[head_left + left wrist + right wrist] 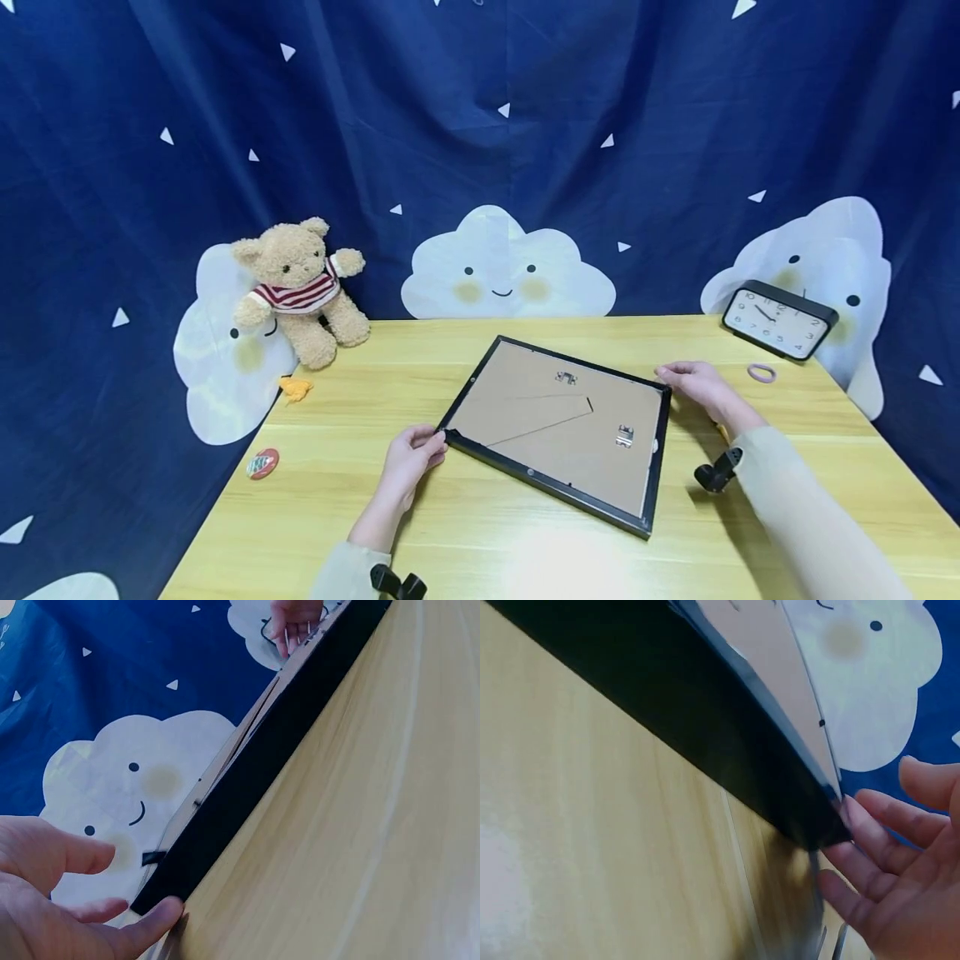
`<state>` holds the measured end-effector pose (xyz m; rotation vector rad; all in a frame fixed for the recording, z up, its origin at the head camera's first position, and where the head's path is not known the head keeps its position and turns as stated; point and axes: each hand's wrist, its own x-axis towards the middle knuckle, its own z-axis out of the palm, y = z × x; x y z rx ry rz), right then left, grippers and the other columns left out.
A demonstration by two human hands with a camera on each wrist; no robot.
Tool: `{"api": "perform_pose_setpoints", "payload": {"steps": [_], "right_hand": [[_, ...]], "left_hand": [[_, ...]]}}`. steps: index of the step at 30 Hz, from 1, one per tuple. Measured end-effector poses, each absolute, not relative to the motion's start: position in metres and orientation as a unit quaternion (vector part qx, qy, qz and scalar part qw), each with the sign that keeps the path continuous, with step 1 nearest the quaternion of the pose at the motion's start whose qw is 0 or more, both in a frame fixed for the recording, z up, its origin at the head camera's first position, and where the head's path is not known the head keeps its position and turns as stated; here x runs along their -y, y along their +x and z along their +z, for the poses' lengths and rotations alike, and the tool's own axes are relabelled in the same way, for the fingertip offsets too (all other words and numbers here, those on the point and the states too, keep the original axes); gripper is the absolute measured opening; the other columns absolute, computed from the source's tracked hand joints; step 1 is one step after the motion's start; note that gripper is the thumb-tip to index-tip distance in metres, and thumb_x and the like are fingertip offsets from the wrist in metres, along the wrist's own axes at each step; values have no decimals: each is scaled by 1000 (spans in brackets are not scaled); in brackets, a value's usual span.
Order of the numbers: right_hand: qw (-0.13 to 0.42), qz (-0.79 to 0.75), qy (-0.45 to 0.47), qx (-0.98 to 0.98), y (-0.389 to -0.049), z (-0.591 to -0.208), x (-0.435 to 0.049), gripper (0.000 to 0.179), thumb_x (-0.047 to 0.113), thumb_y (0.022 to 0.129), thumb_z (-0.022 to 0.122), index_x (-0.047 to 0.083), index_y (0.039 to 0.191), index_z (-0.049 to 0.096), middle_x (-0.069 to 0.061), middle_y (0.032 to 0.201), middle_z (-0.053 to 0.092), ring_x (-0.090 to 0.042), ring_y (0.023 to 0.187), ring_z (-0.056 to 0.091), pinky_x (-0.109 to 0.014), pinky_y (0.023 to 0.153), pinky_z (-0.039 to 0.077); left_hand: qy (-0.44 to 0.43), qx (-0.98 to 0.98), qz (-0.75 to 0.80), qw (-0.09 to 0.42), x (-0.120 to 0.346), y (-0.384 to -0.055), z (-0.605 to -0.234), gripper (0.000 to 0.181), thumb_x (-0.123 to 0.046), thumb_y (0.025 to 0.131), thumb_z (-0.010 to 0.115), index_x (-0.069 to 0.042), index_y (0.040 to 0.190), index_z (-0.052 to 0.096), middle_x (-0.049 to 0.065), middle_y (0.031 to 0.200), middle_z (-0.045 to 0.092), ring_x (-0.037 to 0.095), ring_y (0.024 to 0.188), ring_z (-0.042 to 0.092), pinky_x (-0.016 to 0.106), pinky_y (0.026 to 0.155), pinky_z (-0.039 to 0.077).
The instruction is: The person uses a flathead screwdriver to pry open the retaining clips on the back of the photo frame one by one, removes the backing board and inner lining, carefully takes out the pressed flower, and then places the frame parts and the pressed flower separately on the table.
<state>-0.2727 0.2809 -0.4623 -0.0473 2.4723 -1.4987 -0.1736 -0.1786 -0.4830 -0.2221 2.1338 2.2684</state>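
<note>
Black frame (551, 437) back up, left hand (410, 461), right hand (701, 389) at opposite corners

Head view: taken from above the near side, facing forward and down over the table (405, 367) to the far curtain (570, 50); the widest, most distant view, it spans the whole frame (543, 429). Left wrist view: close to the left hand (411, 458), low and rolled sideways, facing far and right along the frame's near side. Right wrist view: close beside the right hand (699, 390), also rolled, facing far past the frame's right side. Head and left wrist views share both hands.
</note>
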Motion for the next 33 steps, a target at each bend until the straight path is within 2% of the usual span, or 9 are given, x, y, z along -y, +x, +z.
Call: {"api": "perform_pose_setpoints", "payload": {"steps": [4, 7, 12, 17, 21, 24, 30, 33], "right_hand": [[149, -517, -46, -842, -268, -462, -277, 47, 23, 97, 48, -16, 123, 47, -23, 115, 60, -22, 99, 59, -31, 88, 48], [179, -533, -61, -825, -265, -463, -271, 46, 22, 97, 49, -16, 122, 48, -23, 115, 60, -18, 94, 61, -28, 84, 50], [234, -555, -74, -795, -261, -465, -256, 48, 25, 97, 49, -13, 126, 47, -24, 124, 54, -26, 104, 58, -39, 92, 48], [251, -587, -73, -766, -257, -465, -243, 52, 25, 98, 48, -14, 131, 40, -28, 131, 46, -33, 113, 51, -45, 95, 45], [261, -615, -77, -740, -252, -462, -236, 54, 22, 99, 45, -17, 133, 32, -32, 135, 39, -37, 116, 48, -49, 97, 42], [256, -630, -71, -730, -250, -461, -232, 52, 19, 100, 42, -18, 134, 29, -33, 132, 41, -36, 113, 51, -49, 95, 44], [240, -632, -31, -736, -245, -461, -221, 51, 14, 99, 43, -17, 135, 27, -28, 119, 54, -27, 94, 61, -42, 80, 53], [245, -627, -21, -739, -242, -462, -218, 54, 16, 98, 46, -16, 136, 26, -21, 109, 58, -22, 84, 61, -40, 73, 55]], "left_hand": [[-113, -673, 731, 0, 170, -183, -483, 45, -4, 88, 61, 14, 123, 41, 25, 110, 51, 26, 92, 58, 40, 86, 52], [-124, -660, 741, 3, 163, -187, -482, 47, -4, 90, 59, 13, 128, 37, 25, 115, 47, 28, 98, 55, 42, 88, 50], [-107, -647, 755, 22, 150, -189, -479, 50, -7, 92, 56, 15, 131, 33, 30, 124, 41, 33, 108, 51, 41, 87, 51], [-92, -650, 753, 34, 139, -192, -481, 52, -7, 91, 57, 15, 132, 33, 32, 131, 37, 36, 112, 49, 41, 86, 52], [-85, -666, 741, 20, 136, -196, -483, 50, -7, 90, 59, 14, 130, 38, 30, 131, 40, 31, 109, 51, 41, 84, 52], [-81, -670, 738, 13, 138, -199, -483, 46, -7, 90, 59, 14, 126, 41, 29, 128, 44, 29, 106, 53, 39, 83, 53], [-95, -659, 746, 36, 143, -206, -485, 35, -6, 90, 59, 12, 119, 51, 22, 115, 55, 27, 99, 56, 37, 83, 53], [-97, -653, 750, 47, 146, -212, -487, 35, -7, 90, 59, 11, 119, 51, 20, 115, 55, 27, 99, 56, 36, 83, 53]]}}
